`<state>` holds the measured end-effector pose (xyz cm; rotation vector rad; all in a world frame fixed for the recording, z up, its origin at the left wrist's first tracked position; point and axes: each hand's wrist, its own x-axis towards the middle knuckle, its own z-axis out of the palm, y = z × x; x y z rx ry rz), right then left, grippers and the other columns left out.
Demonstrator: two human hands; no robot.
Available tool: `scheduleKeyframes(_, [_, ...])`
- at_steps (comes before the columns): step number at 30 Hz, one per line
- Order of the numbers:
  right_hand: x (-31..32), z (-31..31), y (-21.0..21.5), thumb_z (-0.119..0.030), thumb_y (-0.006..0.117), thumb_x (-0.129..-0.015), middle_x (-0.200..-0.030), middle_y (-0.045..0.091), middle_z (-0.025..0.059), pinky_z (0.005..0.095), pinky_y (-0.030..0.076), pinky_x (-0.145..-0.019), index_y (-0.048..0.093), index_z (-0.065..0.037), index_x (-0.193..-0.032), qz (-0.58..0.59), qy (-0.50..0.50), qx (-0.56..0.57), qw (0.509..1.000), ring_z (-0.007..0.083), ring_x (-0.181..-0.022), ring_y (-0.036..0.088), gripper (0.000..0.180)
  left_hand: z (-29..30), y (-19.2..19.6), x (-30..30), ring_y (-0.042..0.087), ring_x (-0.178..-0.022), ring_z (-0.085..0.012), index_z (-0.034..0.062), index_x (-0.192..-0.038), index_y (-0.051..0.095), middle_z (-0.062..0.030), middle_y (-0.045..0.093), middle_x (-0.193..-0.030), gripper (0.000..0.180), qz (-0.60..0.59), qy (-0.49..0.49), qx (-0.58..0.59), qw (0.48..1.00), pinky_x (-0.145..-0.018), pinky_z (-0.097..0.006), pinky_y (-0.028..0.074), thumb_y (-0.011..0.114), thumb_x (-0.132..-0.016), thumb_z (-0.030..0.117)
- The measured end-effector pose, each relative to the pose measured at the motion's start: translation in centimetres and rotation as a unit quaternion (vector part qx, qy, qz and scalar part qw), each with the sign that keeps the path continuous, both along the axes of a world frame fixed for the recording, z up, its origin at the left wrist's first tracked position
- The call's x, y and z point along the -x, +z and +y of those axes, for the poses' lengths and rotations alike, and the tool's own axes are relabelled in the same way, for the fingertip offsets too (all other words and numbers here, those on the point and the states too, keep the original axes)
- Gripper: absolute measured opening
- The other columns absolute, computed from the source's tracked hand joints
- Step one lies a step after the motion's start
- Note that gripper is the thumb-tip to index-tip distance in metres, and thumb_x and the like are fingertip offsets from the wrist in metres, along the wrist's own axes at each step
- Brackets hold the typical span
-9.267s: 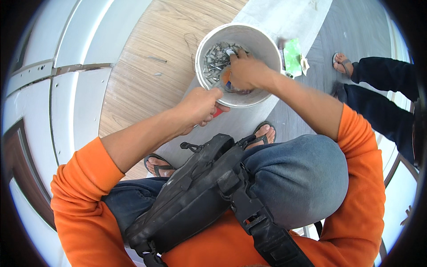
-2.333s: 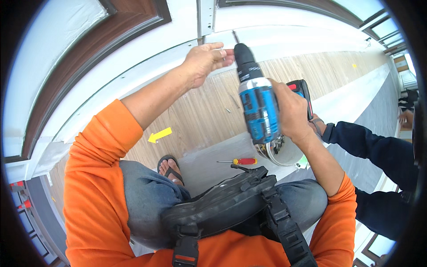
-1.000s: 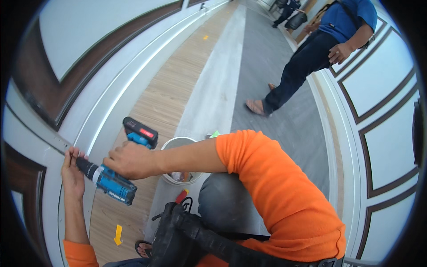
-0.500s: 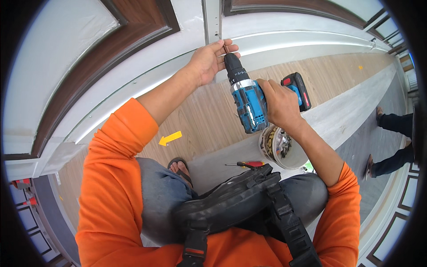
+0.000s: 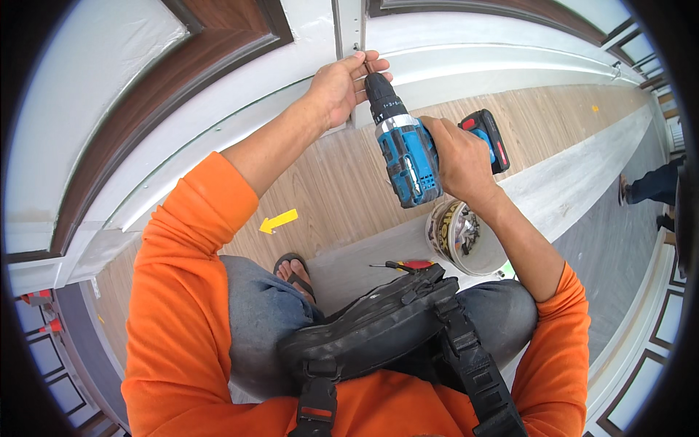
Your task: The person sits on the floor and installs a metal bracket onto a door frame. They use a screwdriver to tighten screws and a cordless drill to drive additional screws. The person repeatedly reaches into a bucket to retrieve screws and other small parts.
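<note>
Drill (image 5: pixel 408 156): long axis runs up-left, nose at the white panel seam (image 5: pixel 349 29).
Right hand (image 5: pixel 459 160): fingers wrapped round its grip.
Left hand (image 5: pixel 342 87): fingertips pinched at the bit (screw hidden).

Both arms, in orange sleeves, reach forward from the lower edge toward the blue drill (image 5: pixel 408 156). The right hand (image 5: pixel 455 156) is wrapped around the drill's grip, wrist bent, forearm bare. The left hand (image 5: pixel 342 84) lies beside the drill's tip, its fingers (image 5: pixel 368 69) curled around the tip, elbow slightly bent.
</note>
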<state>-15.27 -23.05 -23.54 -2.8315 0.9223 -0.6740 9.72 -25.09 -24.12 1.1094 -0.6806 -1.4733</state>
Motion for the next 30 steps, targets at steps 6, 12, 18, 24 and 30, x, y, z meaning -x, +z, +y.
scheduleKeyframes(6, [0.0,-0.2,-0.1,-0.001,0.077,-0.074,-0.091,0.069,0.0134,0.0390,0.056,-0.065,0.059,-0.003,-0.117,-0.020,0.006,-0.007,1.000,0.0300,-0.079,0.072,0.046,2.5,-0.9,2.5,0.063,-0.120,-0.0232,0.0052,-0.131,0.055,-0.0141,0.066,-0.126,0.060,0.058,0.016,-0.040,0.997,-0.108,-0.040,0.048,0.044,-0.105,0.057])
scheduleKeyframes(12, [-0.3,-0.5,0.0,0.002,0.073,-0.074,-0.093,0.070,0.0142,0.0394,0.056,-0.064,0.059,-0.004,-0.114,0.017,-0.011,-0.032,0.999,0.0318,-0.080,0.073,0.043,5.4,-0.8,6.1,0.063,-0.098,-0.0196,0.0113,-0.113,0.061,-0.0064,0.064,-0.097,0.060,0.038,-0.021,-0.084,0.996,-0.096,-0.037,0.050,0.065,-0.089,0.066])
scheduleKeyframes(18, [-0.3,-0.6,0.0,0.001,0.074,-0.074,-0.092,0.070,0.0139,0.0397,0.056,-0.064,0.059,-0.004,-0.115,0.023,-0.013,-0.040,0.999,0.0321,-0.080,0.073,0.044,4.7,-1.2,6.1,0.060,-0.093,-0.0214,0.0057,-0.103,0.063,-0.0094,0.064,-0.095,0.053,0.067,-0.008,-0.093,0.993,-0.088,-0.038,0.048,0.073,-0.084,0.054])
scheduleKeyframes(24, [-1.0,-0.8,0.9,-0.002,0.073,-0.077,-0.091,0.069,0.0134,0.0408,0.056,-0.063,0.059,-0.005,-0.116,0.038,0.003,-0.048,0.998,0.0331,-0.078,0.072,0.042,5.0,0.8,4.9,0.061,-0.099,-0.0209,0.0145,-0.106,0.060,-0.0066,0.064,-0.100,0.045,0.025,-0.024,-0.136,0.990,-0.093,-0.041,0.047,0.068,-0.088,0.056])
scheduleKeyframes(30, [0.2,-0.1,2.2,0.000,0.071,-0.077,-0.091,0.068,0.0125,0.0409,0.056,-0.067,0.059,-0.007,-0.118,0.038,-0.007,-0.011,0.999,0.0325,-0.081,0.072,0.043,5.9,2.2,5.4,0.058,-0.112,-0.0251,0.0102,-0.120,0.059,-0.0099,0.063,-0.111,0.063,-0.006,-0.059,-0.156,0.986,-0.103,-0.046,0.042,0.067,-0.087,0.063])
